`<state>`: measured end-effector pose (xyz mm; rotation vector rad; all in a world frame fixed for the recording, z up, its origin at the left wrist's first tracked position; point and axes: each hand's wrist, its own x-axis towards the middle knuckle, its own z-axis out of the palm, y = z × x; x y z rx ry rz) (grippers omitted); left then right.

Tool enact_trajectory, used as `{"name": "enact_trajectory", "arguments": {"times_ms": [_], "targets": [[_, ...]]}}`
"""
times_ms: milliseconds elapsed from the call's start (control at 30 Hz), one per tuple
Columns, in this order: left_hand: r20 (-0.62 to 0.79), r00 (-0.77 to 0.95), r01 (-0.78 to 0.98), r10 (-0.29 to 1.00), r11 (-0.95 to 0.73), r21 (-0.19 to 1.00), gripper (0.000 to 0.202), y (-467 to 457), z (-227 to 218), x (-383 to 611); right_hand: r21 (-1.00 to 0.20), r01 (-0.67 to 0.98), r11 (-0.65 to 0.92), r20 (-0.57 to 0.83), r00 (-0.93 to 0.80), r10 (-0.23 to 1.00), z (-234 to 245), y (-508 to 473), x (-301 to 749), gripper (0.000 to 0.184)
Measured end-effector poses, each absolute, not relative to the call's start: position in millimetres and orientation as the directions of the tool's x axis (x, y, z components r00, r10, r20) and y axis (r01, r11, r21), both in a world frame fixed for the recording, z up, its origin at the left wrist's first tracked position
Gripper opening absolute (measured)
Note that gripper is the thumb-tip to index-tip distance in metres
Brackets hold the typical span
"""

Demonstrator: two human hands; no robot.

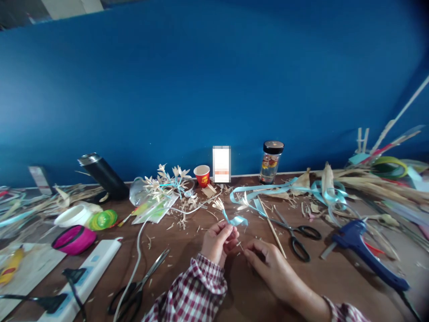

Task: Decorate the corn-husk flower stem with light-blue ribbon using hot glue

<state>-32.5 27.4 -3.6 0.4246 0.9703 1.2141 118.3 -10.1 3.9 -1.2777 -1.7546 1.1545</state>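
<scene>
Pinched in the fingertips of my left hand [219, 241] is a small pale husk flower [218, 205] on a short stem. A strip of light blue ribbon [238, 220] is wound on that stem, its loose end curling out to the right. My right hand [268, 266] is close by on the right, thumb and index finger pressed together. A thin pale sliver shows at those fingertips, but whether they grip it is unclear. Beyond the hands, another pale flower [244, 201] lies by a long blue ribbon [254, 190].
Scissors [295, 239] and a thin stick [273, 230] lie right; more scissors [140, 284] lie left near a power strip [90, 273]. A blue glue gun [365, 250] rests at right. Finished flowers [167, 183], a red paper cup [202, 175] and a jar [271, 162] stand behind.
</scene>
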Motion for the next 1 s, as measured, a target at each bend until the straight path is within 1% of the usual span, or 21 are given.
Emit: {"name": "enact_trajectory", "arguments": {"times_ms": [167,400,733,867,1000], "targets": [[-0.420,0.023,-0.601,0.907,0.348,0.719,0.027,26.3,1.2,-33.3,-0.919,0.373,0.127,0.019,-0.278,0.960,1.5,-10.5,118.3,0.024],[-0.418,0.027,-0.605,0.908,0.348,0.716,0.022,25.8,1.7,-33.1,-0.911,0.391,0.128,0.021,-0.268,0.963,4.9,-10.4,118.7,0.022],[-0.399,0.024,-0.594,0.917,0.334,0.732,0.026,27.8,-2.8,-32.2,-0.904,0.405,0.135,0.020,-0.276,0.961,4.1,-9.5,119.4,0.022],[-0.402,0.025,-0.599,0.915,0.336,0.727,0.029,28.4,-4.3,-32.8,-0.912,0.385,0.141,0.024,-0.294,0.955,2.6,-9.2,119.7,0.022],[-0.417,0.032,-0.604,0.908,0.350,0.716,0.032,29.6,-3.0,-33.9,-0.907,0.396,0.146,0.021,-0.302,0.953,11.1,-11.7,119.9,0.020]]}}
